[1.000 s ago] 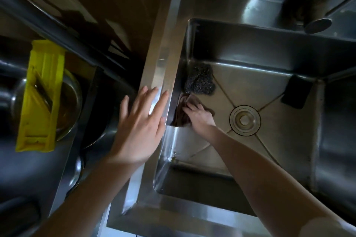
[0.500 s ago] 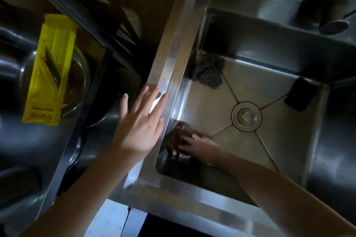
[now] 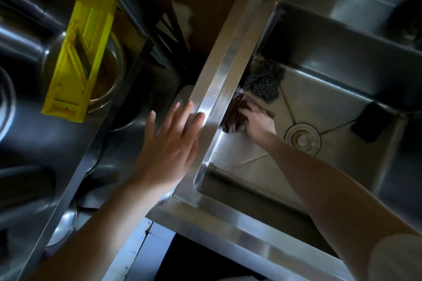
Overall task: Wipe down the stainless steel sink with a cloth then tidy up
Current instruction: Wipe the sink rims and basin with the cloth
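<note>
The stainless steel sink fills the right half of the view, its round drain in the middle of the floor. My right hand is down in the basin, pressing a dark brown cloth against the foot of the left wall. My left hand rests flat with fingers spread, the fingertips on the sink's left rim. It holds nothing.
A dark steel-wool scrubber lies in the far left corner of the basin, just beyond the cloth. A black sponge sits at the right side. A yellow slicer lies across a metal bowl on the left.
My right hand has slid the cloth along the left wall from the near corner toward the scrubber. The left hand stays on the rim. The camera has tilted.
</note>
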Demonstrator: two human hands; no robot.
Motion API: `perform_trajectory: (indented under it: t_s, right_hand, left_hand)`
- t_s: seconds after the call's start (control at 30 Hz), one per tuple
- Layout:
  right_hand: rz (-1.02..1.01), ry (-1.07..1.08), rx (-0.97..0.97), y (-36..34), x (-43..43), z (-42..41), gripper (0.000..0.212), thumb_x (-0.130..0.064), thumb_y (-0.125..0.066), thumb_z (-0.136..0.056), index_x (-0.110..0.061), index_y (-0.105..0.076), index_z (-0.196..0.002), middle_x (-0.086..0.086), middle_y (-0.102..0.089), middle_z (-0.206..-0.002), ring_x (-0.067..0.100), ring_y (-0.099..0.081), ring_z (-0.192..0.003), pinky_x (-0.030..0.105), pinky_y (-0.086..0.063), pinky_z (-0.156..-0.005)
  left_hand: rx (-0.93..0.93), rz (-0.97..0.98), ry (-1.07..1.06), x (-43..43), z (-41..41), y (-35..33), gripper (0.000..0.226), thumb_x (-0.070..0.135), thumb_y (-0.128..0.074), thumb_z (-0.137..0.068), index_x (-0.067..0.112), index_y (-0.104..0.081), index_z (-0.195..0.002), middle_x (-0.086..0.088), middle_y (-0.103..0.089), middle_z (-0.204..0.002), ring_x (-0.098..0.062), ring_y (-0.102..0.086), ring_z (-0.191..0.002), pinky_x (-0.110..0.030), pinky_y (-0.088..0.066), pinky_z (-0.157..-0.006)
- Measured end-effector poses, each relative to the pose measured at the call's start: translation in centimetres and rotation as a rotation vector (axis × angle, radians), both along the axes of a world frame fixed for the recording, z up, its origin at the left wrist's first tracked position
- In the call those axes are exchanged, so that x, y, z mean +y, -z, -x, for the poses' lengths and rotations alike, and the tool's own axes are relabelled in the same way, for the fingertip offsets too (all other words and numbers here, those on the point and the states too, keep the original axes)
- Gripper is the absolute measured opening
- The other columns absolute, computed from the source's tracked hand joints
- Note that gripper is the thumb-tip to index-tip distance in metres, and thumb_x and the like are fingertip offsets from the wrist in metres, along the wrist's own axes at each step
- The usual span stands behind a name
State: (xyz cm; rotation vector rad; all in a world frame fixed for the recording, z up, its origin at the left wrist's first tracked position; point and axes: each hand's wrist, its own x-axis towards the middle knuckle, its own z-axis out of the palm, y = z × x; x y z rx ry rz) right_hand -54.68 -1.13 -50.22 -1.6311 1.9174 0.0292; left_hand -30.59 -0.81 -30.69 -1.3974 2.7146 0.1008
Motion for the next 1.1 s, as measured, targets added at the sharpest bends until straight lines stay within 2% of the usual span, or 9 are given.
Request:
perform_trajectory:
  t_s: [0.13,0.27,0.37,0.5,0.63,0.73,0.9,0.97,1.1]
  right_hand:
    - [-0.075,-0.151,0.018,0.4,-0.1,-1.5,0.043,-0.025,-0.054,-0.090,-0.037,-0.051,-0.131,-0.005,-0.044,-0.144,0.032,-0.041,-0.126,0.037,-0.048,-0.091]
    - [-0.043,-0.339,0.033,0.7,4.1,-3.4,0.043,-0.027,-0.051,-0.091,-0.040,-0.048,-0.132,-0.006,-0.043,-0.144,0.029,-0.044,-0.124,0.035,-0.051,-0.083]
    - [-0.055,-0.510,-0.029,0.4,7.0,-4.9,0.043,-0.031,-0.043,-0.091,-0.036,-0.048,-0.134,-0.002,-0.037,-0.149,0.031,-0.045,-0.125,0.037,-0.052,-0.086]
    - [-0.091,-0.759,0.033,0.8,8.4,-6.2,0.043,-0.034,-0.037,-0.099,-0.031,-0.036,-0.142,0.003,-0.027,-0.154,0.027,-0.034,-0.136,0.040,-0.047,-0.097]
    - [-0.037,-0.795,0.074,-0.1,8.6,-5.7,0.043,-0.023,-0.037,-0.100,-0.030,-0.037,-0.142,0.005,-0.027,-0.154,0.027,-0.035,-0.135,0.040,-0.047,-0.094]
    - [-0.075,-0.807,0.085,-0.4,9.4,-4.9,0.050,-0.010,-0.039,-0.096,-0.032,-0.040,-0.140,0.001,-0.027,-0.154,0.028,-0.041,-0.129,0.039,-0.052,-0.083]
    - [-0.171,-0.772,0.084,-1.1,11.7,-2.6,0.034,-0.027,-0.046,-0.096,-0.031,-0.054,-0.129,-0.004,-0.040,-0.146,0.028,-0.054,-0.109,0.033,-0.047,-0.072]
    - [-0.228,-0.769,0.079,-1.4,12.6,-1.0,0.032,-0.034,-0.046,-0.096,-0.034,-0.055,-0.127,-0.007,-0.042,-0.143,0.026,-0.054,-0.107,0.031,-0.043,-0.073]
    - [-0.327,-0.770,0.069,-2.2,15.3,3.2,0.037,-0.027,-0.049,-0.094,-0.041,-0.051,-0.128,-0.009,-0.043,-0.143,0.021,-0.054,-0.112,0.029,-0.044,-0.081]
  left_hand:
    - [-0.021,-0.039,-0.024,1.1,-0.2,0.0,0.049,0.029,-0.035,-0.090,0.013,-0.051,-0.134,-0.014,-0.041,-0.145,-0.033,-0.041,-0.132,-0.062,-0.028,-0.101]
    - [0.028,-0.066,-0.040,2.1,0.0,-0.1,0.042,0.025,-0.044,-0.092,0.014,-0.053,-0.131,-0.017,-0.040,-0.145,-0.037,-0.040,-0.132,-0.065,-0.026,-0.101]
    - [0.038,-0.071,-0.050,2.8,0.0,0.1,0.046,0.020,-0.061,-0.085,0.015,-0.055,-0.130,-0.018,-0.040,-0.145,-0.038,-0.039,-0.132,-0.066,-0.025,-0.101]
    - [0.047,-0.068,-0.065,3.8,-0.2,0.3,0.050,0.018,-0.068,-0.080,0.014,-0.055,-0.129,-0.018,-0.040,-0.145,-0.038,-0.038,-0.133,-0.063,-0.023,-0.102]
    - [0.043,-0.060,-0.069,4.6,-0.5,0.6,0.053,0.021,-0.063,-0.083,0.016,-0.049,-0.135,-0.017,-0.034,-0.149,-0.038,-0.034,-0.135,-0.058,-0.011,-0.103]
    - [0.002,-0.086,-0.081,5.1,-0.6,0.6,0.053,0.027,-0.051,-0.088,0.018,-0.042,-0.139,-0.016,-0.027,-0.153,-0.036,-0.028,-0.139,-0.058,-0.011,-0.105]
    - [-0.021,-0.127,-0.096,6.6,-0.4,0.5,0.052,0.036,-0.038,-0.091,0.018,-0.039,-0.141,-0.016,-0.023,-0.154,-0.037,-0.025,-0.140,-0.063,-0.017,-0.106]
    - [-0.018,-0.112,-0.100,7.3,-0.4,0.3,0.050,0.036,-0.035,-0.093,0.018,-0.042,-0.139,-0.017,-0.025,-0.153,-0.037,-0.027,-0.138,-0.063,-0.018,-0.105]
    - [-0.012,-0.101,-0.149,8.9,-0.5,0.0,0.048,0.036,-0.033,-0.095,0.017,-0.045,-0.137,-0.020,-0.027,-0.152,-0.039,-0.030,-0.137,-0.064,-0.022,-0.104]
